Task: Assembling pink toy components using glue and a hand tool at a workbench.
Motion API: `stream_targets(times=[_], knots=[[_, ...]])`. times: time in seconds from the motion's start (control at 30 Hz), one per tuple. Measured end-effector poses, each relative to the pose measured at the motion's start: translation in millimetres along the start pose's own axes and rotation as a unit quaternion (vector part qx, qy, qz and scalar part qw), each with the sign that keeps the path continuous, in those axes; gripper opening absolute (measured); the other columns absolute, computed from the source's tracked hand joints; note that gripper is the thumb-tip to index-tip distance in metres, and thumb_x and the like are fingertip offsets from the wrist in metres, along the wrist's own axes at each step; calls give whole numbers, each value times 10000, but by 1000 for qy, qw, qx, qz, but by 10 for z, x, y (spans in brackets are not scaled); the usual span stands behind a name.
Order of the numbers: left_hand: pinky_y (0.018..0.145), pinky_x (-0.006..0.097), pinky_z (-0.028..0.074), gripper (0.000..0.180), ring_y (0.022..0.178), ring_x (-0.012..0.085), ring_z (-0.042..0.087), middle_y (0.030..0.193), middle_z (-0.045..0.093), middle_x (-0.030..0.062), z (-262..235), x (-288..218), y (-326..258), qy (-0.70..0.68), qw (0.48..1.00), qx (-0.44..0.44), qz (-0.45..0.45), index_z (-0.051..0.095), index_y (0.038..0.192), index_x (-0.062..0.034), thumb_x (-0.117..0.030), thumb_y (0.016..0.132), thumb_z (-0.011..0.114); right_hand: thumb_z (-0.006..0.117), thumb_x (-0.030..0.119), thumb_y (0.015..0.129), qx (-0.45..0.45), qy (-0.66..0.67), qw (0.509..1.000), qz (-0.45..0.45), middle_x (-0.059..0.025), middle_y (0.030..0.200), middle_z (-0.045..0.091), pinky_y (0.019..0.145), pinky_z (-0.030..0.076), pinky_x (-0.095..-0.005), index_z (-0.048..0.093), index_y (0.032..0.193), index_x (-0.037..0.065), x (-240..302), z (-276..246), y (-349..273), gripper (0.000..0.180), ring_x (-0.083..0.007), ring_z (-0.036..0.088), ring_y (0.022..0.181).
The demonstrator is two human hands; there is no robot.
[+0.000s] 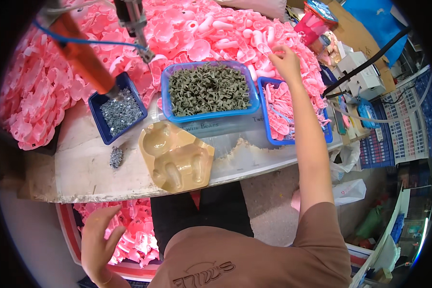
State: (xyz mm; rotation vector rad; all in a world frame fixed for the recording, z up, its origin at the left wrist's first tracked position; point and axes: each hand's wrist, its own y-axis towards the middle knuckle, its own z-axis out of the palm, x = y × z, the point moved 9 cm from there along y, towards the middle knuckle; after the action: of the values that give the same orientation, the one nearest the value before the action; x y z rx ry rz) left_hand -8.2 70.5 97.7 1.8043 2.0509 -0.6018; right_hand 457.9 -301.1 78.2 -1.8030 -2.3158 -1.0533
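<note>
Pink parts (261, 41) heap along the table's (96, 168) far side; the right hand (288, 67) reaches to them, fingers curled, though I cannot tell whether it grips one. The left hand (98, 240) hangs loosely spread by a bin (66, 230). Lettering (204, 276) marks the shirt (254, 259) and, fainter, the table before the tub (211, 116).

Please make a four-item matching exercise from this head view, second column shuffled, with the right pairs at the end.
1. Right hand
2. Left hand
3. Tan moulded form
4. Wide blue tray

A. Filled with grey-green parts
B. Fingers at the pink pile
C. Lying at the near edge of the table
D. Empty, thumb apart from the fingers

Pairs: 1-B, 2-D, 3-C, 4-A
</note>
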Motion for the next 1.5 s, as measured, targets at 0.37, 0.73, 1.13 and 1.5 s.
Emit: stream_targets(times=[0.37,0.73,1.13,1.5], knots=[[951,426,497,557,1148,350,586,1404,522,143,914,-1321,1196,-68,955,-115,266,572,1332,-67,-46,801,740,610,40,925,439,478,747,143,-100,897,681,680,567,-313,473,1334,79,1455,201,-2108,433,-167,679,744],[776,377,547,415,976,301,638,1190,588,103,1136,-1121,1035,-93,937,-149,303,633,1123,-63,-134,758,818,656,147,934,374,314,872,37,-60,922,724,783,538,-298,692,1125,19,818,-114,-1739,233,-133,679,846],[748,385,542,373,927,305,642,1140,617,108,1145,-948,887,-92,954,-135,250,643,1092,-50,-123,764,805,758,231,762,159,-106,975,-115,-184,1036,638,993,438,-425,714,1004,26,97,79,-1065,321,-358,561,1102],[830,357,528,243,1069,262,628,1129,650,56,1214,-902,821,17,943,-183,278,659,1029,-75,-143,813,748,720,145,898,187,245,951,18,-61,1080,607,726,507,-245,638,1104,3,572,-425,-1223,263,-131,656,915]])
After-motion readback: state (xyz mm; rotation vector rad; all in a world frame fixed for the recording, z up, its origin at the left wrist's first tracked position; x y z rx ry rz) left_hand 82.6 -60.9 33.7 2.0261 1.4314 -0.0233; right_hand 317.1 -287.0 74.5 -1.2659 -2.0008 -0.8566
